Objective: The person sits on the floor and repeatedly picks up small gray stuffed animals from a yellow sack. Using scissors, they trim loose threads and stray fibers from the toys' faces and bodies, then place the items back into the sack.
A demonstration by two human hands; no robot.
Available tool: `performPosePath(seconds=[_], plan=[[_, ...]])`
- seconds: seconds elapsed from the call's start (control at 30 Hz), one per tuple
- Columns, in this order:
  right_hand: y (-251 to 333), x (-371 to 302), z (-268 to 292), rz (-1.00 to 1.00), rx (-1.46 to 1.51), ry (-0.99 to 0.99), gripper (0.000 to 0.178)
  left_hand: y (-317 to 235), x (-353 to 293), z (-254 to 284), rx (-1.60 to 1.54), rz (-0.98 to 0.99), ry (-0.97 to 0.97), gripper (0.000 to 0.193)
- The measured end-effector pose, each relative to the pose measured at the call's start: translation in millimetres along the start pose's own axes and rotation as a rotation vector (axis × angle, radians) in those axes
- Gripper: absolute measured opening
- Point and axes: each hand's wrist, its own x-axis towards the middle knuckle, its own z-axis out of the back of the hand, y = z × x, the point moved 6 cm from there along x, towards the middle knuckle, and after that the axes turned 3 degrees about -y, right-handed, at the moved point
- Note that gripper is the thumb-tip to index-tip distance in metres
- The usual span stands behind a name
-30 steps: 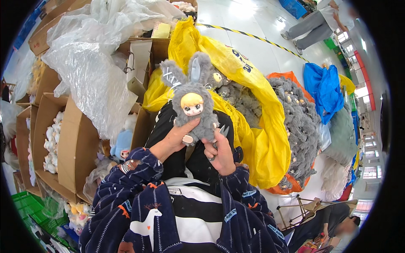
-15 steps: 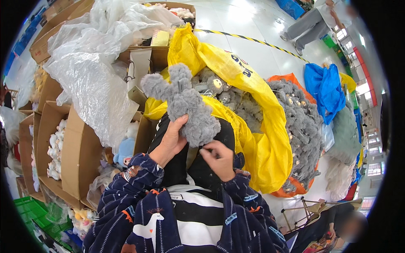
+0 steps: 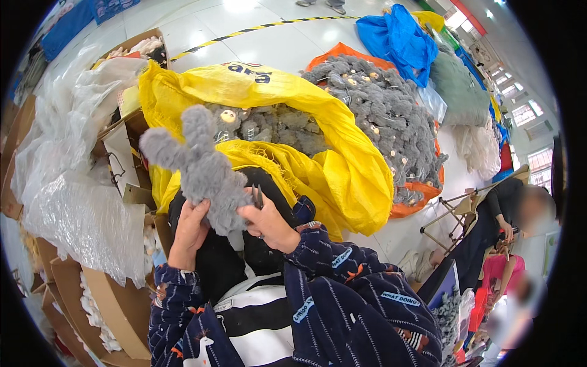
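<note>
A fluffy grey plush toy (image 3: 211, 171) with two long ear-like parts is held over my lap, ears pointing away from me. My left hand (image 3: 191, 227) is closed on its near left side, thumb pressed into the fur. On the near right side, my right hand (image 3: 270, 221) pinches the plush's edge. Dark thread snips (image 3: 257, 197) stick up from that same hand, their two tips pointing away from me; the rest is hidden by the fingers. Just beyond lies an open yellow woven sack (image 3: 351, 183) with more grey plush (image 3: 281, 129) inside.
An orange sack (image 3: 416, 205) heaped with grey plush pieces stands farther right, with a blue bag (image 3: 397, 43) behind it. Cardboard boxes (image 3: 116, 306) and clear plastic sheeting (image 3: 79, 202) crowd my left. People sit at the right, near a folding chair frame (image 3: 449, 214).
The view has swung right. My right hand, earlier just off the plush's lower end, now grips its edge, and the snips have come into sight. My left hand keeps hold of the plush.
</note>
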Motion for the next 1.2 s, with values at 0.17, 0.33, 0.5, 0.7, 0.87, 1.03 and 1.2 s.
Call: performPosePath(seconds=[0.17,0.33,0.5,0.7,0.87,1.03,1.2], plan=[[36.5,10.2,48.5,-0.094,0.461,-0.038,0.015,-27.3,15.4,-19.1,0.326,0.01,0.006,0.046],[200.3,6.9,157.3,0.705,0.658,-0.306,0.026,-42.0,32.9,-8.6,0.141,-0.173,-0.097,0.031],[175.4,80.7,141.8,0.584,0.082,-0.431,0.025,-19.0,55.2,-8.1,0.172,-0.128,-0.146,0.023],[75.5,219.0,159.3,0.319,-0.749,-0.354,0.026,-5.3,66.9,-3.9,0.173,0.005,-0.12,0.018],[20.4,278.9,196.4,0.288,-1.427,-0.374,0.04,-4.0,70.7,-4.7,0.225,0.099,-0.13,0.018],[-4.2,290.8,201.9,0.256,-1.5,-0.274,0.04,1.3,73.7,-13.9,0.238,0.161,-0.047,0.018],[22.8,253.6,162.0,0.325,-1.695,-0.305,0.024,5.7,73.1,-16.6,0.252,0.16,-0.01,0.019]])
